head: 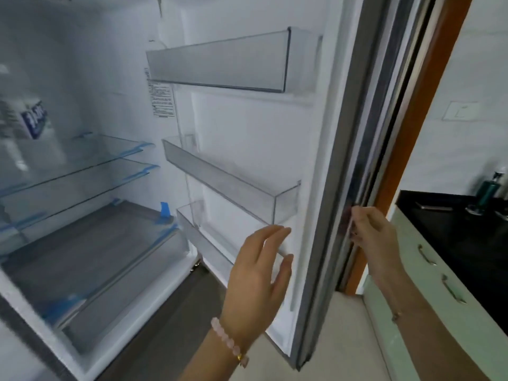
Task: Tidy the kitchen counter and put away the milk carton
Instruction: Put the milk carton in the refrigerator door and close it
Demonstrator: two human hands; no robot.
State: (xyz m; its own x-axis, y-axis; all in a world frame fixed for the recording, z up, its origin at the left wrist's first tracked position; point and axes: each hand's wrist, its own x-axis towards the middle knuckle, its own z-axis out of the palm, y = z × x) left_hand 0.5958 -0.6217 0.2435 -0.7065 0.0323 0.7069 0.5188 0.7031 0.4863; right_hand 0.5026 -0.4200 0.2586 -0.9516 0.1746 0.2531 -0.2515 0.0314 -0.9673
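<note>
The fridge stands open in front of me, its door (324, 166) swung out to the right. A blurred white milk carton (30, 119) with a blue label stands on the upper glass shelf at the far left. My right hand (373, 232) grips the outer edge of the door, fingers curled round it. My left hand (261, 273), with a pink bead bracelet at the wrist, is open and holds nothing, its fingers spread just in front of the door's inner face beside the lowest door bin (203, 232).
Two more clear bins, an upper bin (220, 64) and a middle bin (231, 180), hang on the door. Glass shelves (82, 166) with blue tape and a drawer (90, 259) fill the fridge. At right, a black counter (445, 229) carries a green pump bottle (488, 191) above pale drawers (428, 273).
</note>
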